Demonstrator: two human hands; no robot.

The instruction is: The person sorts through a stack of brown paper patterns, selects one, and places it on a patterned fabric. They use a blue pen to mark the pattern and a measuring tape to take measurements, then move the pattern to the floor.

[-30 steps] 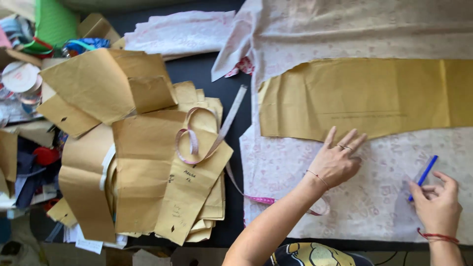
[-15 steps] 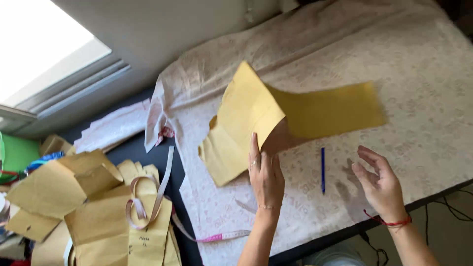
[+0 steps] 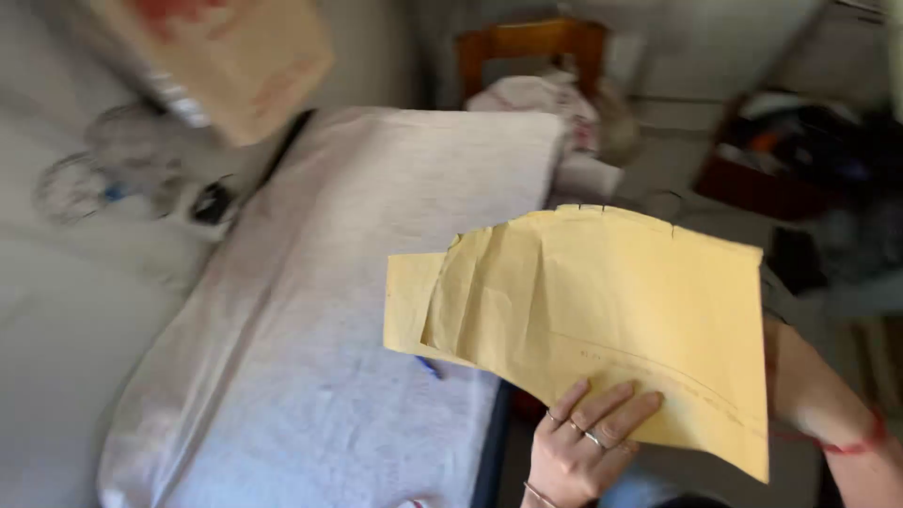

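Observation:
A large yellow-brown paper pattern piece point(image 3: 621, 310) is lifted off the table and held up in front of me. My left hand point(image 3: 578, 452), wearing rings, grips its lower edge with fingers spread over the paper. My right forearm point(image 3: 818, 404), with a red string at the wrist, reaches in behind the paper's right side; that hand itself is hidden by the sheet. Below the paper's left corner a blue pen point(image 3: 429, 367) lies on the pale patterned fabric point(image 3: 310, 310) that covers the table.
A wooden chair point(image 3: 527, 42) with cloth piled on it stands beyond the table's far end. A cardboard box point(image 3: 221, 61) and a small fan point(image 3: 89, 169) sit at the upper left. Dark clutter point(image 3: 800, 160) lies on the floor at right. The view is blurred.
The pattern piece has come fully off the fabric into my hands. My head has swung round to look along the table, and the pile of paper pieces has left the view.

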